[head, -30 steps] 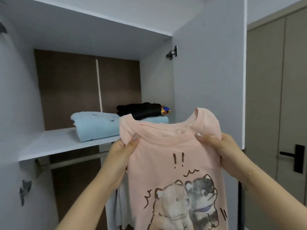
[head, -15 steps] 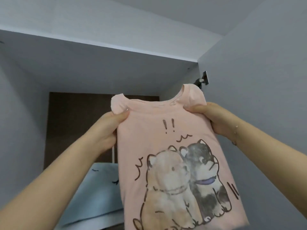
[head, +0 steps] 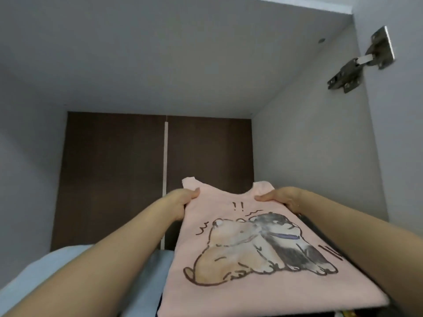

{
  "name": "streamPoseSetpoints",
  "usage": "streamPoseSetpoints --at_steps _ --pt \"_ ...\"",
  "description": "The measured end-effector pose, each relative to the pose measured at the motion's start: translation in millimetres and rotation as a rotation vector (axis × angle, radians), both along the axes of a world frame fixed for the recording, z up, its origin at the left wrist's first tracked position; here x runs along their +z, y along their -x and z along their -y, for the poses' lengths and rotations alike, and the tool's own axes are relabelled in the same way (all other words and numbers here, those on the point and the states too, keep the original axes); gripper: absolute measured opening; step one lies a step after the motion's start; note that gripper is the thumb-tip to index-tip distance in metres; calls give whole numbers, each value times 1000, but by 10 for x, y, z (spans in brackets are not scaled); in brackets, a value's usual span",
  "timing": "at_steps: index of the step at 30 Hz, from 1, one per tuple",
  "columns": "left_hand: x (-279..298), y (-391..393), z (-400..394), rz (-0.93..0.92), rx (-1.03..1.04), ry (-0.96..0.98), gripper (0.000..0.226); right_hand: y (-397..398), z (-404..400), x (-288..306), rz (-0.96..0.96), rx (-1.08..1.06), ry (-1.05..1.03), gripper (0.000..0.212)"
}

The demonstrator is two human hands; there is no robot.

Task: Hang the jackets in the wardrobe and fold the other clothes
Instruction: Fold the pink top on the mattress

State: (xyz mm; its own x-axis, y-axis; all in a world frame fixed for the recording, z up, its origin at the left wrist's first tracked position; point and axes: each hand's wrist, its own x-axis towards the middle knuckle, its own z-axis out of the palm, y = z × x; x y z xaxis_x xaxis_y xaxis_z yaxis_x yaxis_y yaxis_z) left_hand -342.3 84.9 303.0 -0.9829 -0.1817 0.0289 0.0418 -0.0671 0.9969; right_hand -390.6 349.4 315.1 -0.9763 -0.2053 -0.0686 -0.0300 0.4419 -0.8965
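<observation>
Fingers of both hands hidden beneath the folded pink cotton T-shirt with the two-dog print [head: 247, 282]; only thumbs show. Black garment [head: 307, 221] under it mostly covered. Pale blue folded cloth [head: 146, 291] cut by the bottom edge. Small yellow item [head: 415, 314] at bottom right, unidentifiable.

light blue folded cloth [head: 45, 271] on shelf.

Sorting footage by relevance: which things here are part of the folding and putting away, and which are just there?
Part of the job: pink T-shirt, gripped near the collar by the left hand and right hand; folded light blue garment beneath; dark garment under the shirt's right edge.

Just there: door hinge; brown back panel.
</observation>
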Motion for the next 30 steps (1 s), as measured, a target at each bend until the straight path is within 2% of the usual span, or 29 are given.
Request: streamPoseSetpoints --at_steps 3,5,9,13,15,18,21,24,27,29,30 --pt "-312 158 0 61 1 39 29 114 9 -289 85 38 -34 33" --pt "-454 114 10 90 -47 64 25 48 -22 -403 107 78 25 29" --pt "-567 -181 60 93 -175 78 28 -343 -183 -432 17 41 102 38" --pt "-672 -534 51 158 -199 157 31 -844 -318 -389 25 129 1 34" --pt "-692 -626 13 114 -164 170 35 -973 -304 -368 -2 126 -55 29" --pt "-639 -644 -19 -3 -53 89 36 -986 -167 -240 -148 -17 -64 40" --pt "-649 -676 -48 22 -32 48 37 -963 -40 -179 -197 -84 -203 41" --pt "-755 -839 -65 85 -119 40 33 -1029 -64 -313 -126 -113 -258 39" --pt "-774 -1090 -18 43 -207 -75 24 -1220 -204 -455 -50 -170 -92 44" --pt "-787 -1255 25 9 -299 -118 28 -1348 -275 -514 -125 -195 -68 45" --pt "-808 -1310 32 -11 -318 -109 40 -1416 -289 -538 -192 -201 -115 42"
